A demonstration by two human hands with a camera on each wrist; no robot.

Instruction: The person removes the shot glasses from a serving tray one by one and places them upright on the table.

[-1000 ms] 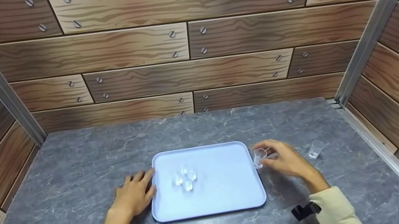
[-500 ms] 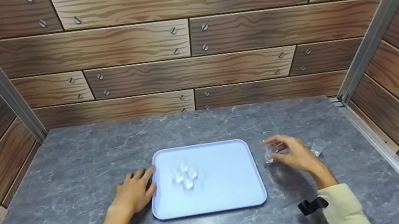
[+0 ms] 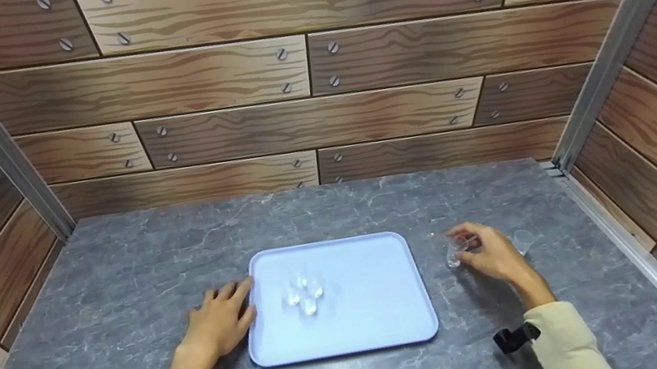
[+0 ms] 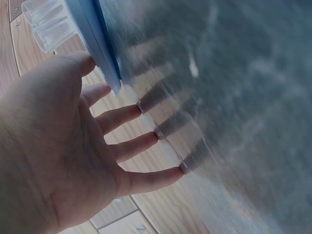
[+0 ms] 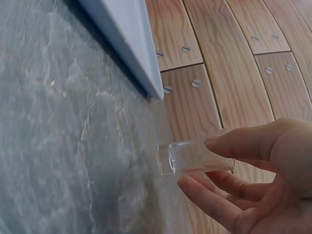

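In the head view, my right hand (image 3: 488, 252) holds a small clear shot glass (image 3: 454, 252) right of the light blue tray (image 3: 368, 292). The right wrist view shows the thumb on one side of that shot glass (image 5: 195, 157) and the fingers on the other, its thick base toward the tabletop. Behind this hand stands a second shot glass (image 3: 523, 240), partly covered by it. Several clear shot glasses (image 3: 310, 307) stand grouped on the tray's left half. My left hand (image 3: 218, 322) rests at the tray's left edge with its fingers spread, thumb near the rim.
The grey marbled tabletop (image 3: 165, 254) surrounds the tray. Wood-patterned walls (image 3: 308, 66) with metal corner posts close off the back and sides. A black device (image 3: 516, 338) sits at my right sleeve.
My right hand has moved to the right with the shot glass, away from the tray's edge and closer to the second glass. The left hand stays at the tray.
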